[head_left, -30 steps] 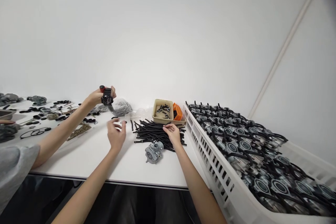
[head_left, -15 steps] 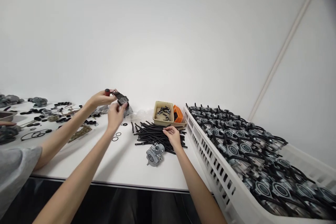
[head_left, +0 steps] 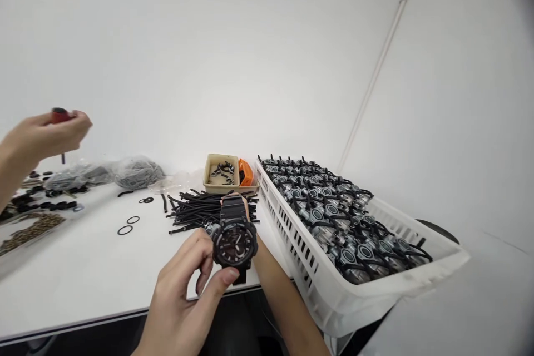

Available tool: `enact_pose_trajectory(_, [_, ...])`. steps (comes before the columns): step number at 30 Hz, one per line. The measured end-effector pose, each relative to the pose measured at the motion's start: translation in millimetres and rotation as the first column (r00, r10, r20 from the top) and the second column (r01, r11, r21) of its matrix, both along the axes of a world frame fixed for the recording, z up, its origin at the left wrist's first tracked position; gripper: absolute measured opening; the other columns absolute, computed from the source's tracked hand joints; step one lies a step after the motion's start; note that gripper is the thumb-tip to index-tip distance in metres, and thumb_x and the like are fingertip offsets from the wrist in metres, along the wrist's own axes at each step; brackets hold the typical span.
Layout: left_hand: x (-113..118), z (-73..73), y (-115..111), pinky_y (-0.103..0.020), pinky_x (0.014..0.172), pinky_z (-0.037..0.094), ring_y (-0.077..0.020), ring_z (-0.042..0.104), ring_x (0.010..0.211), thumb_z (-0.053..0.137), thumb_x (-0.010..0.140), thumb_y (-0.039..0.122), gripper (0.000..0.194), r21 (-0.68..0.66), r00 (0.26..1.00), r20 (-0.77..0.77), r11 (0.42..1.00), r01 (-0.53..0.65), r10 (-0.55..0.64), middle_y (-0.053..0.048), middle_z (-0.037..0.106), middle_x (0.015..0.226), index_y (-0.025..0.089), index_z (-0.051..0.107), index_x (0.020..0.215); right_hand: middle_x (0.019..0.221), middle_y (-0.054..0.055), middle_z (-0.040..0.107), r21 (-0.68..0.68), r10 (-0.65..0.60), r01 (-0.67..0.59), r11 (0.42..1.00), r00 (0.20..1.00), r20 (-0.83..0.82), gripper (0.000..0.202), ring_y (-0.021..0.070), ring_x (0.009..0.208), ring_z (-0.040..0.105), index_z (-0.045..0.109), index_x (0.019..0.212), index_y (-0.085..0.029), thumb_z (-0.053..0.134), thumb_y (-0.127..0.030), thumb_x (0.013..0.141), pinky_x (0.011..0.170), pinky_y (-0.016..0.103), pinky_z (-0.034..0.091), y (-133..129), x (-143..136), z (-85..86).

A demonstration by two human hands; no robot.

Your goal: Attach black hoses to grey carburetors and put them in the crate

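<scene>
A black wristwatch (head_left: 235,242) with a dark dial and strap is held up close to the camera, dial facing me. My left hand (head_left: 186,281) grips its lower edge between thumb and fingers. Behind the watch my right hand (head_left: 246,206) reaches over a pile of short black rubber hoses (head_left: 194,208); the watch covers its fingers, so their hold is hidden. A grey metal carburetor (head_left: 211,228) shows only in part beside the watch, at the near side of the hoses.
At left, another person's hand (head_left: 54,136) holds a red-handled screwdriver (head_left: 60,117). A white crate (head_left: 308,258) of carburetors stands right. Behind the hoses sit a cream tray (head_left: 207,175) with small parts and an orange basket (head_left: 246,172). Rubber rings (head_left: 125,230), bagged parts (head_left: 137,172) and brass pieces (head_left: 37,231) lie left.
The watch has come from beside the other person's hand toward the camera in my left hand. The view has turned right. My right hand stays over the hoses, now mostly covered.
</scene>
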State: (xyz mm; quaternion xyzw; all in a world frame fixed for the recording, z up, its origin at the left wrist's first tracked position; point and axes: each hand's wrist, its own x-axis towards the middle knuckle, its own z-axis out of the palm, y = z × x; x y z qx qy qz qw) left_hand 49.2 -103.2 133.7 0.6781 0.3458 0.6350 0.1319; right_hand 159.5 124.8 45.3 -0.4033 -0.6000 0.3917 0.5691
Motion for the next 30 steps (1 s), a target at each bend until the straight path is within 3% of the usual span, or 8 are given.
enact_pose_trajectory(7, [-4.3,7.5,-3.2,-0.028,0.048,0.041,-0.0187,0.051,0.063,0.056,0.085,0.039,0.017,-0.008,0.994,-0.022,0.994,-0.105,0.105,-0.004,0.053,0.068,0.026,0.057,0.075,0.068,-0.002,0.066,-0.005,0.028,-0.029,1.000,0.988,-0.151,0.020,0.0168,0.070,0.063,0.053,0.063,-0.020,0.072,-0.025,0.060,0.074,0.029,0.050,0.3,-1.3,-0.8])
enact_pose_trajectory(15, [-10.2,3.8,-6.1,-0.026,0.046,0.041,-0.0185,0.055,0.071,0.054,0.086,0.039,0.012,0.023,0.991,-0.026,0.991,-0.134,0.134,-0.004,0.061,0.083,0.028,0.059,0.085,0.070,-0.002,0.066,0.013,0.000,0.002,1.000,0.988,-0.155,0.013,0.0161,0.073,0.063,0.057,0.067,-0.019,0.068,-0.016,0.061,0.075,0.027,0.049,12.0,-5.8,-12.5])
enact_pose_trajectory(19, [-14.3,3.1,-8.4,-0.028,0.048,0.039,-0.0188,0.052,0.067,0.051,0.087,0.039,0.014,0.046,0.981,-0.059,0.982,-0.181,0.183,-0.003,0.055,0.075,0.027,0.054,0.079,0.074,0.000,0.068,0.029,0.011,-0.007,1.000,0.989,-0.148,0.012,0.0167,0.076,0.064,0.059,0.069,-0.019,0.069,-0.019,0.061,0.077,0.028,0.049,16.2,-4.8,-18.4])
enact_pose_trajectory(21, [-24.1,4.9,-1.5,-0.029,0.050,0.037,-0.0180,0.047,0.060,0.052,0.087,0.038,0.018,0.096,0.956,-0.093,0.958,-0.271,0.279,-0.001,0.047,0.067,0.027,0.048,0.072,0.076,0.001,0.068,0.034,0.022,-0.018,0.999,0.989,-0.147,0.014,0.0174,0.077,0.065,0.060,0.070,-0.019,0.071,-0.022,0.061,0.079,0.029,0.050,18.4,-3.5,-21.0])
enact_pose_trajectory(23, [-44.3,6.9,15.1,-0.030,0.052,0.034,-0.0168,0.039,0.054,0.055,0.084,0.039,0.027,0.186,0.881,-0.128,0.884,-0.429,0.455,0.001,0.038,0.062,0.025,0.040,0.067,0.077,0.002,0.069,0.037,0.029,-0.024,0.999,0.988,-0.151,0.017,0.0183,0.078,0.066,0.061,0.070,-0.020,0.073,-0.025,0.059,0.080,0.031,0.050,20.4,-2.4,-22.7])
enact_pose_trajectory(26, [-94.2,4.3,57.4,-0.030,0.051,0.031,-0.0165,0.040,0.052,0.051,0.083,0.051,0.032,0.235,0.684,-0.261,0.732,-0.639,0.681,0.000,0.042,0.065,0.024,0.042,0.069,0.076,0.003,0.070,0.039,0.030,-0.025,0.999,0.988,-0.154,0.020,0.0194,0.077,0.066,0.061,0.069,-0.020,0.075,-0.028,0.057,0.079,0.033,0.051,22.5,-1.9,-23.3])
enact_pose_trajectory(28, [-134.8,-5.5,91.7,-0.029,0.046,0.027,-0.0187,0.048,0.057,0.043,0.084,0.056,0.033,0.145,0.519,-0.459,0.637,-0.757,0.721,-0.004,0.053,0.079,0.024,0.048,0.078,0.075,0.004,0.070,0.045,0.028,-0.021,0.999,0.988,-0.155,0.022,0.0196,0.076,0.067,0.062,0.069,-0.020,0.077,-0.030,0.057,0.079,0.033,0.051,23.0,-2.1,-22.8])
enact_pose_trajectory(30, [-173.6,-22.3,124.4,-0.029,0.046,0.027,-0.0223,0.055,0.062,0.038,0.086,0.054,0.035,0.030,0.388,-0.665,0.542,-0.840,0.638,-0.008,0.058,0.090,0.022,0.052,0.081,0.075,0.004,0.070,0.050,0.027,-0.019,0.999,0.987,-0.157,0.022,0.0199,0.076,0.067,0.062,0.069,-0.020,0.077,-0.030,0.056,0.078,0.034,0.051,23.2,-2.1,-22.2])
